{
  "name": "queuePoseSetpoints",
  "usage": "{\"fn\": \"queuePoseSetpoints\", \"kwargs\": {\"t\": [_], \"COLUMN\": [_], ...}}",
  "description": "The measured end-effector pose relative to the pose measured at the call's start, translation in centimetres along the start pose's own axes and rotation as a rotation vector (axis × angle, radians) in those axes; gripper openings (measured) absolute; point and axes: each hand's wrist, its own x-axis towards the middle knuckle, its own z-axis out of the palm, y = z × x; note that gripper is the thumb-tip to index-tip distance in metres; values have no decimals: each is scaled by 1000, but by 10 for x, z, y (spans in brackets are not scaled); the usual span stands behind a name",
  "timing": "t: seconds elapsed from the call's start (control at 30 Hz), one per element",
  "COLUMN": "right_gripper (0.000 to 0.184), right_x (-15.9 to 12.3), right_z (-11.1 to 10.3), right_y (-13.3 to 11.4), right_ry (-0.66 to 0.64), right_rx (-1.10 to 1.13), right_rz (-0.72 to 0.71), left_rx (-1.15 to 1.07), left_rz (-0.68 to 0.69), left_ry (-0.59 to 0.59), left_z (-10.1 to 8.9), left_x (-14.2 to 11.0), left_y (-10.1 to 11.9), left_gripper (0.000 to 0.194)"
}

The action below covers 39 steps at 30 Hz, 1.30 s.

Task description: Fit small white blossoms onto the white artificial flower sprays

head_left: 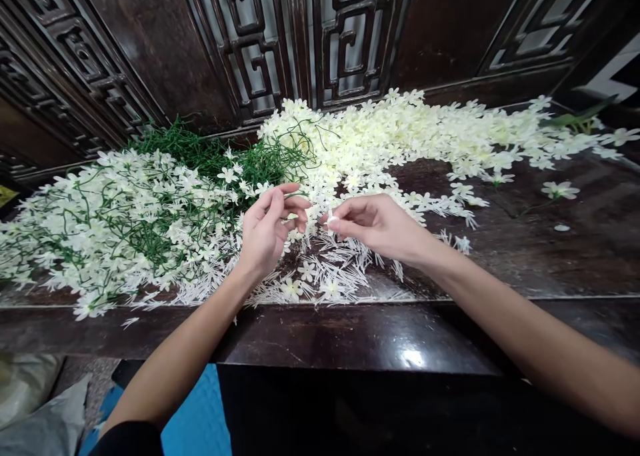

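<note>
Dark bench is carrying everything. Loose white blossoms are heaping near stemmed white flowers. White strands are littering front edge. Left hand hovering, grip loosely spread. Right hand's grip is pinching tiny white piece between both hands.

here's the head camera, up on the wearer, looking forward and tipped well down over a dark wooden surface. in close, the left arm enters from seven o'clock, the right arm from four, meeting near dead centre! nearest below, at six, runs the surface's front edge; farthest off, across the top at twelve, carved wooden panels back this wide view.
</note>
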Motion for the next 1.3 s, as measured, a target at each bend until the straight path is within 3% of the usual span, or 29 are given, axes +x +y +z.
{"fn": "queuePoseSetpoints", "kwargs": {"t": [0.13,0.27,0.43,0.53,0.63,0.77,0.83,0.9,0.97,1.03,1.13,1.3], "right_gripper": [11,13,15,13,14,14,12,12,13,12,9,11], "right_x": [0,-1,-2,-1,-2,-2,-2,-2,-1,-1,-1,-2], "right_z": [5,8,8,6,3,1,1,1,1,1,0,-1], "right_y": [3,4,3,2,0,0,0,0,0,0,0,-3], "right_ry": [-70,-157,-128,-95,-50,-8,0,6,16,28,36,82], "right_rx": [14,65,67,49,37,42,50,64,85,104,117,141], "right_rz": [-77,-31,-12,-26,-11,-4,-10,-26,-43,-54,-53,-61], "left_rx": [-15,-95,-96,37,395,901,973,974,971,969,957,934], "left_rz": [-120,-251,-274,-263,-83,465,766,943,955,912,874,881], "left_ry": [-67,-112,-176,-170,-42,155,99,-64,-222,-286,-258,-193], "left_z": [1,5,4,2,1,-1,-2,-3,-4,-5,-6,-7], "left_x": [0,-1,-2,-2,-4,-7,-7,-7,-6,-6,-6,-4], "left_y": [-1,2,4,0,-4,-8,-9,-10,-12,-14,-15,-14], "left_gripper": [22,24,23,22,25,36,34,36,39,43,44,30]}}
